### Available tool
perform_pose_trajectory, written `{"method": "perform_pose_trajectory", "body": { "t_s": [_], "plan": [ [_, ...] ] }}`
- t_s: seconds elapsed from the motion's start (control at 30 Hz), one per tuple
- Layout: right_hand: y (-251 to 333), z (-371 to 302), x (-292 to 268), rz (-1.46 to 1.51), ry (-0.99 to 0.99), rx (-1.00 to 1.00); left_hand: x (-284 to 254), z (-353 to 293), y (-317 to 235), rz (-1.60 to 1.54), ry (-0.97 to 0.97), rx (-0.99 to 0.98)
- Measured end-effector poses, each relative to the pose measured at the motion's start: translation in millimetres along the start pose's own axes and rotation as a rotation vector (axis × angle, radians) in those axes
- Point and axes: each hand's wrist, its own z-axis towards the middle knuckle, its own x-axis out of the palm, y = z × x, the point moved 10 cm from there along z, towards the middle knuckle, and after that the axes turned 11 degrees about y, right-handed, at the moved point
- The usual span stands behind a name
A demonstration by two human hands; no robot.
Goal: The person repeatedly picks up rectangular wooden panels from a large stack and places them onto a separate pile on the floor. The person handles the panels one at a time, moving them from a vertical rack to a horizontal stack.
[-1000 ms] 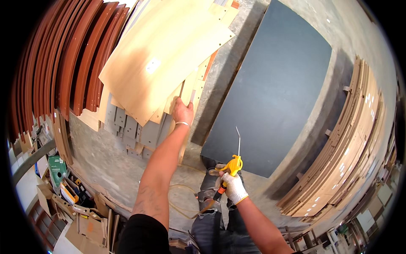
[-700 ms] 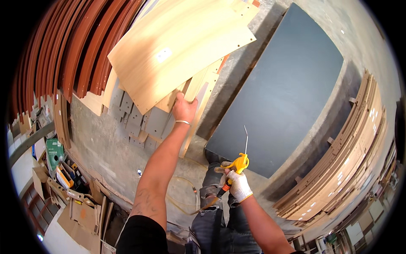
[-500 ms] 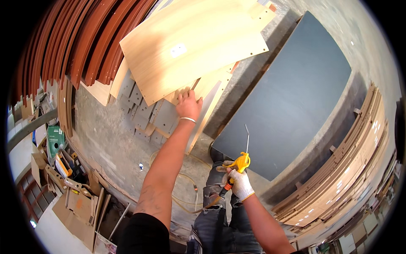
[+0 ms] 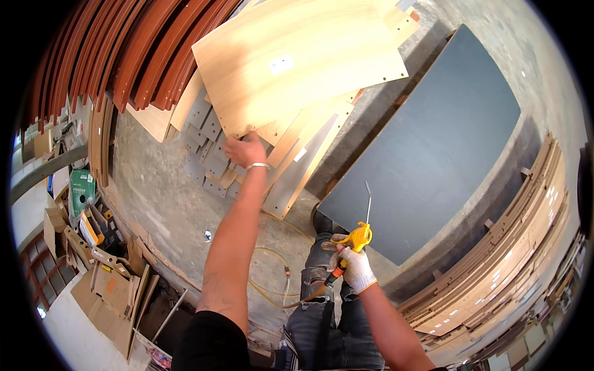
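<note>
My left hand (image 4: pixel 244 150) grips lower edge of light wood panel (image 4: pixel 297 62), pale grain, leaning ahead. My right hand (image 4: pixel 355 269), gloved, clenched round yellow air gun (image 4: pixel 357 238). Dark board (image 4: pixel 433 148) right; bare concrete floor (image 4: pixel 164 204) below-left.

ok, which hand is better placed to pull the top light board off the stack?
Left. The left hand is already at the lower edge of the light board, fingers on the stack. The gloved right hand is busy holding the yellow air gun, well short of the boards.
</note>
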Motion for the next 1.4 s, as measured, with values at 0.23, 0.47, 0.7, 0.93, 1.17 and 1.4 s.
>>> {"method": "perform_pose_trajectory", "body": {
  "t_s": [0.23,0.47,0.7,0.93,1.17,1.4],
  "plan": [
    [-5.7,-1.1,31.1,-0.085,0.113,0.114,35.3,93.0,69.2,-0.75,0.631,-0.36],
    [-15.3,18.1,60.5,-0.307,0.036,0.21,14.6,-18.4,74.3,-0.859,0.833,-0.338],
    [59.4,35.6,98.5,-0.526,-0.171,0.24,-22.2,-157.7,151.5,-1.008,0.821,-0.557],
    [109.5,35.9,64.0,-0.324,-0.218,0.051,-84.0,-243.5,203.2,-0.953,0.857,-0.589],
    [107.2,20.4,56.6,-0.229,-0.168,0.075,-136.6,-267.1,174.0,-1.38,1.276,-0.664],
    [118.2,-5.9,118.4,-0.25,0.052,0.066,-163.3,-187.6,134.4,-1.457,1.095,-0.394]
  ]
}}
